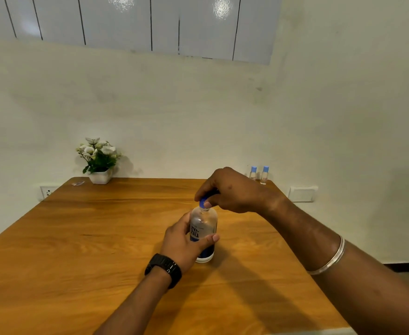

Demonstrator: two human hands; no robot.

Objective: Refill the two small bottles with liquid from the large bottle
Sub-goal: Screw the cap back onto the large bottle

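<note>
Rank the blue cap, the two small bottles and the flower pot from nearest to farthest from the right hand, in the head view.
1. Blue cap: pinched by the right hand, atop the large bottle.
2. Two small bottles: far right table corner.
3. Flower pot: far left, by the wall.

Left hand (184, 240) fingers wrap a bottle; right hand (230, 189) fingers pinch its cap.

Bare forearms: a black link watch (164, 269) on the left wrist, a silver bangle (330, 260) on the right.
</note>
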